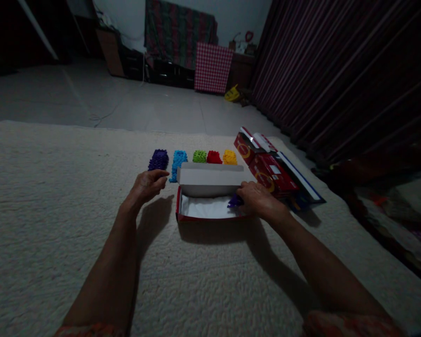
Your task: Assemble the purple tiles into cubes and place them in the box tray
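Observation:
In the head view a long box, red outside and white inside, stands with its lid flap raised. White lining covers its floor. My right hand is closed on a dark purple plastic piece inside the box's right end; its fingertips are partly hidden. To the left of the box, my left hand hovers with fingers stretched out and nothing visible in them. Just beyond it lie a stack of purple notched pieces and a stack of light blue ones.
Green, red and yellow stacks line up behind the box. Red cartons and a blue-edged flat item lie at the right. A quilted cream cover spreads underneath. Dark curtains hang at the right.

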{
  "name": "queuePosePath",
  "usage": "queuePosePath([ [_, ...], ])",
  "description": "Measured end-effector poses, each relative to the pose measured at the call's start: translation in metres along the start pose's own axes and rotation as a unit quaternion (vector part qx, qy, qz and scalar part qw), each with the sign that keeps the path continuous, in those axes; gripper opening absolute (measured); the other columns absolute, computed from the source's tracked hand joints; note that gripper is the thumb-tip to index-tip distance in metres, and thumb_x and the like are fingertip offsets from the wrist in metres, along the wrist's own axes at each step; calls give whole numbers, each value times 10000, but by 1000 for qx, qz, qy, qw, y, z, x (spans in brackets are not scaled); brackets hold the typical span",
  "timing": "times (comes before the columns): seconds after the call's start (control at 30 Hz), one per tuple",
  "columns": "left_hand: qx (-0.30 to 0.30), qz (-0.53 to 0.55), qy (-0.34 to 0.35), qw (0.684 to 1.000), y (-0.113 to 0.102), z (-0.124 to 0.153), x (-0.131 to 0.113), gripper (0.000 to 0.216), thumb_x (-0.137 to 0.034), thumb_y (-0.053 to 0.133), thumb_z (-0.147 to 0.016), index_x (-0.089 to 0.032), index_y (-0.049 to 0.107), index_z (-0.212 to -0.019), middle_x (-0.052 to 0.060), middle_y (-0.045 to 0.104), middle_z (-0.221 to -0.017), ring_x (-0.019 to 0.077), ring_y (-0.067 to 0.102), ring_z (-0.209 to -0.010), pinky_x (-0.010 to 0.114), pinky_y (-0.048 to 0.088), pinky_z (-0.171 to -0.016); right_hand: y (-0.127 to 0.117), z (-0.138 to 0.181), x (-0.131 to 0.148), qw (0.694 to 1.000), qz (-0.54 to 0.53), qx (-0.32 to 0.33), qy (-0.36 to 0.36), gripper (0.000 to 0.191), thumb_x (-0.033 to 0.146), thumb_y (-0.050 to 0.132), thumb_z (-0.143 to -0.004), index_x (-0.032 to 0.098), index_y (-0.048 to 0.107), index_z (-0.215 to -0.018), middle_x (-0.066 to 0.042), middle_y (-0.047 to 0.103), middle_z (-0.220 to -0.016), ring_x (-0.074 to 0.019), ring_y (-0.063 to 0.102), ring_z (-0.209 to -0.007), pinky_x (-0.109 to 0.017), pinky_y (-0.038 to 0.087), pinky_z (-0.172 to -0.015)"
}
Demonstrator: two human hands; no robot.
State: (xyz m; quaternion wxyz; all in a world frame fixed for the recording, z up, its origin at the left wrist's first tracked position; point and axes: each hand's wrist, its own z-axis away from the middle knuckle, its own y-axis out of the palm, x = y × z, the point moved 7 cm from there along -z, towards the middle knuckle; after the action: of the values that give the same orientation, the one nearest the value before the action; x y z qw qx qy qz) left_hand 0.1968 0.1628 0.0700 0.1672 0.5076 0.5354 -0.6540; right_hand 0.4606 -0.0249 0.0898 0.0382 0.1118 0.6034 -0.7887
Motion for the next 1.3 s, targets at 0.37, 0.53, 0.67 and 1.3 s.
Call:
queuePosePath([
  [0.37,11,2,-13,1000,5,-1,1,493,-408,564,-747,-111,760,-1088,59,680,-704,142,560,-508,256,455,-467,4,-3,16,993,113,34,-26,224,114,582,-903,145,760,-1034,-155,773,-1024,-291,707,-1000,-398,418,-901],
  [0.53,14,6,-3,1000,5,-1,0,463,-387,578,-746,-117,764,-1073,49,669,-675,137,549,-486,260,449,-471,5,-7,16,993,105,52,-18,216,107,588,-897,129,763,-1021,-170,775,-1040,-298,729,-992,-397,453,-875],
  [0.67,8,24,-11,1000,6,-1,3,435,-379,570,-753,-127,766,-1048,49,673,-680,140,566,-514,253,455,-473,2,-7,13,995,83,61,-12,189,159,683,-848,125,764,-1016,-180,774,-1047,-298,734,-982,-378,489,-848],
  [1.3,24,-10,8,1000,7,-5,8,490,-412,555,-777,-124,760,-1116,56,686,-679,141,570,-495,257,456,-485,5,-9,22,991,90,98,0,284,31,531,-900,70,769,-1050,-231,765,-1066,-332,744,-1016,-393,563,-837],
])
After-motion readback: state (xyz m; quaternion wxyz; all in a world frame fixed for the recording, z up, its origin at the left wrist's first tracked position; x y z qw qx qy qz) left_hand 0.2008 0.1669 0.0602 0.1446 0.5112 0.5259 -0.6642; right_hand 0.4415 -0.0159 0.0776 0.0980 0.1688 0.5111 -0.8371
